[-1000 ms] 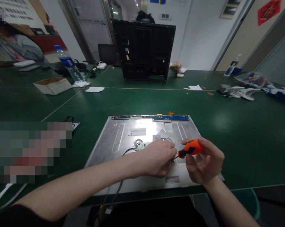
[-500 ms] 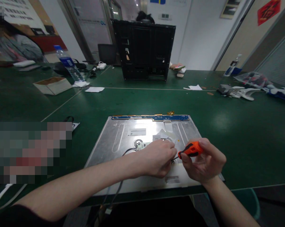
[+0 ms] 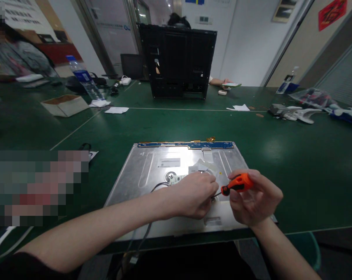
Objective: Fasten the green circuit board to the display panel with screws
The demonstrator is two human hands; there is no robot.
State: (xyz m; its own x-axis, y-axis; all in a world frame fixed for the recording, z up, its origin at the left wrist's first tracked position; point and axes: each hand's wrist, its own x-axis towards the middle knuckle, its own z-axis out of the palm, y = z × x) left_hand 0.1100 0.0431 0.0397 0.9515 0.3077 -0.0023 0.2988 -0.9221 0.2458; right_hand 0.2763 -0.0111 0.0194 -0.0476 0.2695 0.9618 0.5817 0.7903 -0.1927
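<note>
Orange-handled screwdriver [image 3: 237,184] with a black collar sits in the right hand, low and right of centre, its dark tip angled down and left onto the flat silver metal back of a display panel [image 3: 146,171] that lies on the green table [image 3: 295,163]. Far left, a pixelated patch covers part of the table; behind it stand an open white cardboard box [image 3: 65,105] and a clear plastic water bottle with a blue cap [image 3: 83,79]. On the panel, a black cable [image 3: 158,186] runs from a small round white part [image 3: 173,179] toward the near edge. The left hand [image 3: 193,194] rests on the panel with fingers curled down, its fingertips pinched close at the spot where the screwdriver tip meets the metal; whether it grips anything there cannot be told. Just beside it, the right hand [image 3: 256,198] wraps the orange handle, thumb and fingers closed around it. A narrow blue circuit strip [image 3: 187,145] runs along the panel's far edge. Farther back stands an upright black monitor housing [image 3: 177,62]; right of it, another person's hand [image 3: 219,81] lies on the table. White plastic parts [image 3: 298,112] lie at the far right.
</note>
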